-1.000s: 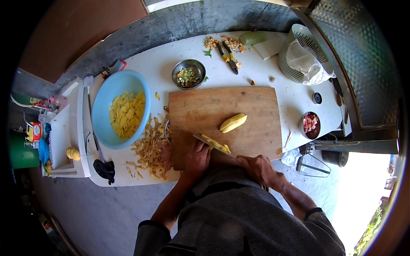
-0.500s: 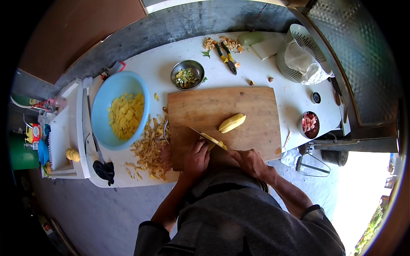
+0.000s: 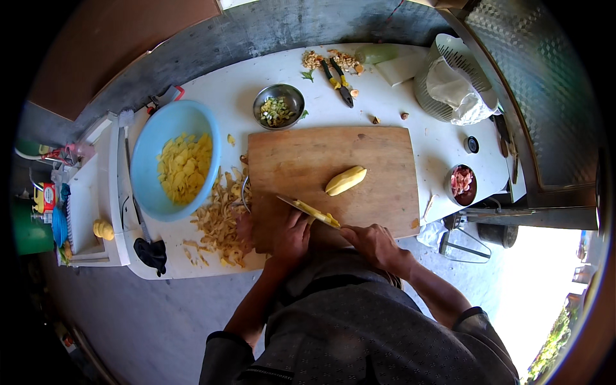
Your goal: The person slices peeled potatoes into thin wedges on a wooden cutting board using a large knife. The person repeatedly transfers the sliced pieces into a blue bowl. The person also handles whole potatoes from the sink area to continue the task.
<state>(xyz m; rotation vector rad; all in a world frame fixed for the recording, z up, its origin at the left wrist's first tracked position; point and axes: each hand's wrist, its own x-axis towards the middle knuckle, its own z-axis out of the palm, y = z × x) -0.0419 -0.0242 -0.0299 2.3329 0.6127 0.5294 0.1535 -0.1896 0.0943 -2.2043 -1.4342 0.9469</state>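
Observation:
My right hand point(image 3: 375, 246) grips the handle of a kitchen knife, its blade point(image 3: 287, 199) angled up to the left across the near part of the wooden cutting board point(image 3: 276, 154). Yellow potato slices point(image 3: 319, 214) cling along the blade. Close against the blade, my left hand point(image 3: 292, 239) presses with bent fingers on a piece of potato, mostly hidden by the fingers and the knife. Beyond the knife lies a peeled potato piece point(image 3: 346, 180) on the board.
Left of the board stands a light blue basin point(image 3: 142, 160) of potato slices, with a heap of peelings point(image 3: 221, 221) beside it. Behind are a metal bowl point(image 3: 262, 102) of chopped greens and pliers point(image 3: 340, 83). A bowl of cut meat point(image 3: 462, 183) and a white basket point(image 3: 423, 90) stand right.
The whole view has shifted slightly. The knife has moved a little against the potato, and slices still stick to its blade. Both hands keep their holds.

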